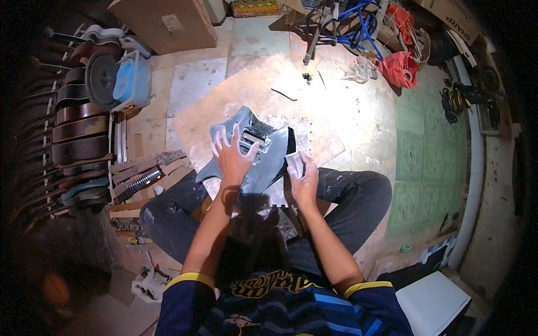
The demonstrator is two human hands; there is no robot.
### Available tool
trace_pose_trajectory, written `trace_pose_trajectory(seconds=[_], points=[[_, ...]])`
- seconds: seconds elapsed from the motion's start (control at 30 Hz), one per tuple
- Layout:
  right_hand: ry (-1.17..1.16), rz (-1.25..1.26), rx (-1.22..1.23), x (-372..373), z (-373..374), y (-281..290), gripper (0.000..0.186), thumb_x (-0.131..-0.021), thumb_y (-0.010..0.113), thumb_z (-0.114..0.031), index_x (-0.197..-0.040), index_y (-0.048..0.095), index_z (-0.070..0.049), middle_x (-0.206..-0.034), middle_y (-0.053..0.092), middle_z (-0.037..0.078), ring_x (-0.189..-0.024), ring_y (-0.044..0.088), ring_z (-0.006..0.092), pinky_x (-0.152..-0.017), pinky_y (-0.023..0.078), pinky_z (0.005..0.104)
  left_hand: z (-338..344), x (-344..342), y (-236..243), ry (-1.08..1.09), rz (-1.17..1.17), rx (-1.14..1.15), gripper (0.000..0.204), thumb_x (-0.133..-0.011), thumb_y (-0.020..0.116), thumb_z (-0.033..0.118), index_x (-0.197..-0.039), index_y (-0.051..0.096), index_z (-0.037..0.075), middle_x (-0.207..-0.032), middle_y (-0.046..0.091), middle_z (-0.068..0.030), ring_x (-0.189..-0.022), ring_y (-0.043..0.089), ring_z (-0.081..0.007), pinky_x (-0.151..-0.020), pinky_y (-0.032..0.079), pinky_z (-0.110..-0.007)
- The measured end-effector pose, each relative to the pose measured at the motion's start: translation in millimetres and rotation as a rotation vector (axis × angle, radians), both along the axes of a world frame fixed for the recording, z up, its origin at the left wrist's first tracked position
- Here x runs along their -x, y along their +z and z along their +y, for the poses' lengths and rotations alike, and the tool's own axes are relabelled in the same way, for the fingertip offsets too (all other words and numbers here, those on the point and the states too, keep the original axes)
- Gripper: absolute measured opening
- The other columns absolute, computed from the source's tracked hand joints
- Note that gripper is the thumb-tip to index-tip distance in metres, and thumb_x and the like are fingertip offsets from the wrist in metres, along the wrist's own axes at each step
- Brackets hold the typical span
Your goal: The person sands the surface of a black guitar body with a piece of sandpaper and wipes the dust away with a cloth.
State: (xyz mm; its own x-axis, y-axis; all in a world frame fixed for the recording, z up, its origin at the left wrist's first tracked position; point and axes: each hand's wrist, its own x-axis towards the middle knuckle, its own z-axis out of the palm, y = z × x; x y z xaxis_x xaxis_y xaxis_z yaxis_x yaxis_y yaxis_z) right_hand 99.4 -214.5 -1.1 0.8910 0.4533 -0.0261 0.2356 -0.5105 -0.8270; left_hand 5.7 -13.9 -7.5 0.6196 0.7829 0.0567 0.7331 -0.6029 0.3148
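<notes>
A dark grey, dust-smeared electric guitar body (262, 171) lies in front of my crossed legs, its cut-out pickup cavity facing up. My left hand (231, 158) rests on its upper face left of the cavity, fingers spread and whitened with dust. At the body's right edge, beside the dark horn, my right hand (304, 182) is closed around a small pale block (294, 163) that looks like a sanding block. Whether the block touches the edge, I cannot tell. Beneath the body is a pale foam mat (301, 131) with a toothed edge.
Several guitar bodies (84, 133) stand racked along the left, near a clear bin with a blue container (128, 79). Guitar necks (143, 168) lie by my left knee. A cardboard box (168, 25), blue hose (367, 25) and red bag (399, 70) are at the back.
</notes>
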Motion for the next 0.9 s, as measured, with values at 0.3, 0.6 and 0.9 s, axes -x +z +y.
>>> trace_pose_trajectory(seconds=[0.3, 0.6, 0.9], points=[[0.015, -0.214, 0.099, -73.1, 76.2, -15.0, 0.044, -0.091, 0.073, -0.017, -0.133, 0.067, -0.008, -0.121, 0.062, 0.02, -0.115, 0.055, 0.0386, -0.102, 0.041, 0.0481, 6.9, -14.6, -20.5, -0.221, 0.049, -0.109, 0.063, -0.091, 0.065, 0.051, -0.149, 0.057, 0.028, -0.168, 0.033, -0.018, -0.156, 0.024, -0.0442, -0.12, 0.018, -0.071], [0.08, -0.267, 0.16, -25.1, 57.6, -0.9, 0.044, -0.089, 0.076, -0.012, -0.131, 0.067, -0.005, -0.118, 0.067, 0.021, -0.112, 0.06, 0.039, -0.1, 0.044, 0.0479, 14.3, -13.8, -9.3, -0.215, -0.064, -0.154, 0.055, -0.09, 0.07, 0.041, -0.142, 0.061, 0.026, -0.161, 0.04, -0.0224, -0.147, 0.039, -0.0469, -0.115, 0.028, -0.07], [0.057, -0.295, 0.187, -11.3, 43.1, 6.0, 0.041, -0.089, 0.076, -0.015, -0.127, 0.068, -0.002, -0.115, 0.067, 0.022, -0.108, 0.061, 0.0405, -0.099, 0.044, 0.05, 15.7, -21.6, -16.9, -0.175, -0.048, -0.154, 0.054, -0.089, 0.07, 0.04, -0.141, 0.062, 0.028, -0.16, 0.042, -0.0219, -0.146, 0.038, -0.0483, -0.116, 0.026, -0.07]])
